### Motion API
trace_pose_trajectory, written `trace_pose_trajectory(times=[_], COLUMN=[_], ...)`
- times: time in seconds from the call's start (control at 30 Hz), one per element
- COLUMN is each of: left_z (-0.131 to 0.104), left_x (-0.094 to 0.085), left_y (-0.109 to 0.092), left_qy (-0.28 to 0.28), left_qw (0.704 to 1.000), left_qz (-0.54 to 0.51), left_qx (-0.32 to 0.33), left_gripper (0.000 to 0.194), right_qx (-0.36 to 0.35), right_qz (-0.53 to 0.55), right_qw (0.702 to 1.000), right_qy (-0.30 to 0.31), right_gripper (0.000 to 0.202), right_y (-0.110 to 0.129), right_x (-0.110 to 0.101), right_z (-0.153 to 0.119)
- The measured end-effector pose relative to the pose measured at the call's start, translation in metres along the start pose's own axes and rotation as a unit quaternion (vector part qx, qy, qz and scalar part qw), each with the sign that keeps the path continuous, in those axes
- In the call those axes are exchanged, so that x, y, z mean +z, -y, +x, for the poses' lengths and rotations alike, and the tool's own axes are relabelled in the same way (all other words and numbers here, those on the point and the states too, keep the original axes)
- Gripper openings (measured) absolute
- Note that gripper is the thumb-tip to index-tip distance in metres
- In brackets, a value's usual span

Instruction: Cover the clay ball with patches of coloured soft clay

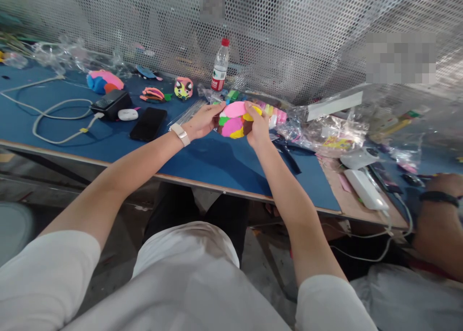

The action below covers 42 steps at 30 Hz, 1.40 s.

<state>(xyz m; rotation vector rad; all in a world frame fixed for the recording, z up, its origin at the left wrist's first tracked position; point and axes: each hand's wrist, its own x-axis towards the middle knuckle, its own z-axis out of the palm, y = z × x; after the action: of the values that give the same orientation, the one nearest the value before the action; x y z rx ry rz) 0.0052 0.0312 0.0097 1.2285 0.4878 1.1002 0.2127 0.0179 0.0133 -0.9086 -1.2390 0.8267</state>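
Observation:
Between my two hands is a flattened piece of modelling clay (233,123) in pink, green, yellow and brown patches, held up above the blue table. My left hand (204,120) grips its left edge, with a pale-banded watch on the wrist. On the other side, my right hand (258,126) is closed on the right edge, its thumb over the yellow part. Just behind the clay lie strips of coloured clay in packaging (277,116). A cat-faced clay piece (183,88) sits to the left, near a striped clay piece (154,95).
A bottle with a red cap (220,66) stands at the back by the perforated metal screen. On the left are a black phone (148,124), a black power adapter (111,104) and a white cable. Clear plastic wrapping and a white power strip (366,189) lie right, near another person's arm (439,220).

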Motion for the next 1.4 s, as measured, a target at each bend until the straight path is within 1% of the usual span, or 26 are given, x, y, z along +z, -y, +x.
trace_pose_trajectory(times=[0.13, 0.23, 0.3, 0.33, 0.47, 0.63, 0.7, 0.8, 0.9, 1.03, 1.13, 1.23, 1.3, 1.4], left_z=[-0.001, -0.002, -0.003, -0.003, -0.003, -0.002, -0.002, -0.002, 0.0, 0.001, -0.002, -0.008, -0.011, -0.012], left_x=[0.001, -0.002, -0.004, -0.006, -0.01, -0.009, -0.006, -0.003, -0.004, -0.008, -0.004, 0.002, 0.004, 0.003], left_y=[-0.004, -0.005, -0.005, -0.005, -0.006, -0.005, -0.004, -0.002, 0.0, 0.0, -0.004, -0.008, -0.01, -0.011], left_qy=[-0.006, 0.008, 0.022, 0.027, 0.04, 0.028, 0.008, -0.031, -0.047, -0.034, -0.025, -0.009, -0.002, 0.003], left_qw=[0.999, 0.999, 0.999, 1.0, 0.999, 1.0, 1.0, 0.995, 0.988, 0.99, 0.991, 0.982, 0.974, 0.974], left_qz=[-0.036, -0.026, -0.011, -0.002, 0.008, -0.012, 0.011, 0.063, 0.097, 0.097, 0.098, 0.162, 0.202, 0.206], left_qx=[-0.014, -0.025, -0.021, -0.015, -0.004, 0.004, 0.024, 0.077, 0.109, 0.1, 0.089, 0.1, 0.103, 0.089], left_gripper=[0.046, 0.045, 0.045, 0.045, 0.043, 0.051, 0.053, 0.057, 0.056, 0.056, 0.056, 0.06, 0.059, 0.056], right_qx=[0.008, -0.007, -0.02, -0.023, -0.013, -0.011, -0.013, -0.02, -0.023, -0.005, 0.01, 0.026, 0.032, 0.036], right_qz=[0.004, -0.021, -0.041, -0.044, -0.015, -0.025, -0.019, -0.007, -0.012, -0.007, -0.012, -0.024, -0.033, -0.056], right_qw=[1.0, 0.999, 0.998, 0.998, 1.0, 1.0, 1.0, 0.999, 0.999, 1.0, 1.0, 0.999, 0.999, 0.998], right_qy=[-0.004, 0.028, 0.045, 0.043, 0.003, 0.008, -0.007, -0.03, -0.019, -0.008, -0.005, -0.009, -0.005, 0.019], right_gripper=[0.078, 0.08, 0.083, 0.083, 0.08, 0.077, 0.077, 0.074, 0.071, 0.077, 0.078, 0.079, 0.082, 0.085], right_y=[0.003, 0.007, 0.01, 0.012, 0.012, 0.005, 0.002, 0.0, 0.001, 0.004, 0.008, 0.01, 0.011, 0.012], right_x=[0.0, 0.001, 0.002, 0.003, 0.002, -0.003, -0.002, 0.0, 0.001, -0.001, -0.001, 0.0, 0.001, 0.0], right_z=[-0.001, -0.003, -0.004, -0.004, -0.003, -0.001, -0.001, -0.001, 0.0, -0.001, -0.005, -0.009, -0.011, -0.012])
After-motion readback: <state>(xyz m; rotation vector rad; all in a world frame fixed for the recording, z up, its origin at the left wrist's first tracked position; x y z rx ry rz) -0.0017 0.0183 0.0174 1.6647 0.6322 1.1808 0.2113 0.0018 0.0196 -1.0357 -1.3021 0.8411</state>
